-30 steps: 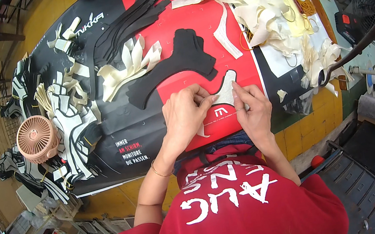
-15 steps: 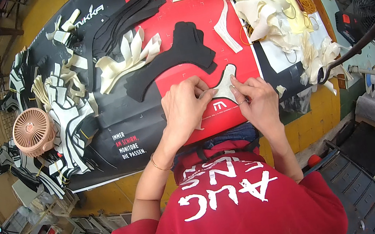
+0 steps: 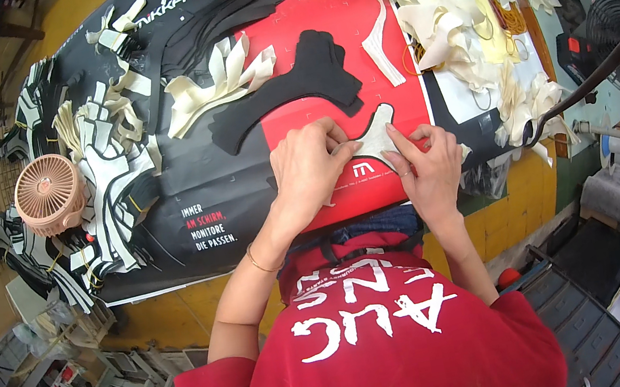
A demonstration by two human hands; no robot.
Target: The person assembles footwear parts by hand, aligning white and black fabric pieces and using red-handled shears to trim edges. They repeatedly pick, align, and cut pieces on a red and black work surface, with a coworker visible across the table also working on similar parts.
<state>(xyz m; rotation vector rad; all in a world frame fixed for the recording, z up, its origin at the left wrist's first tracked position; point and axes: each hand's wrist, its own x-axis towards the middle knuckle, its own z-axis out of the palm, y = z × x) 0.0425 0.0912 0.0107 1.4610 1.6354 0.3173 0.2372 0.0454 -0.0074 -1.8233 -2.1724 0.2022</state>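
A small Y-shaped cream fabric piece (image 3: 378, 138) with a black edge lies on the red part of the table cover, between my hands. My left hand (image 3: 308, 165) has its thumb and forefinger closed on the piece's left end, the other fingers curled. On the opposite side, my right hand (image 3: 431, 169) keeps thumb and forefinger at the piece's right edge, pinching it there; a ring shows on one finger. Just beyond lies a stack of black fabric pieces (image 3: 293, 90) of similar shape. Behind that stack, cream pieces (image 3: 218, 86) are fanned out.
Black strips (image 3: 216, 25) lie at the back. Bundled black-and-white pieces (image 3: 106, 174) and a pink fan (image 3: 50, 194) occupy the left side. Cream scraps (image 3: 449, 18) heap at the right, near a bent dark rod (image 3: 594, 76) and a black fan (image 3: 615, 19). One cream strip (image 3: 382, 46) lies apart.
The whole view has shifted slightly. My right hand's fingers have shifted along the cream piece's right edge and spread a little. My left hand keeps its hold.
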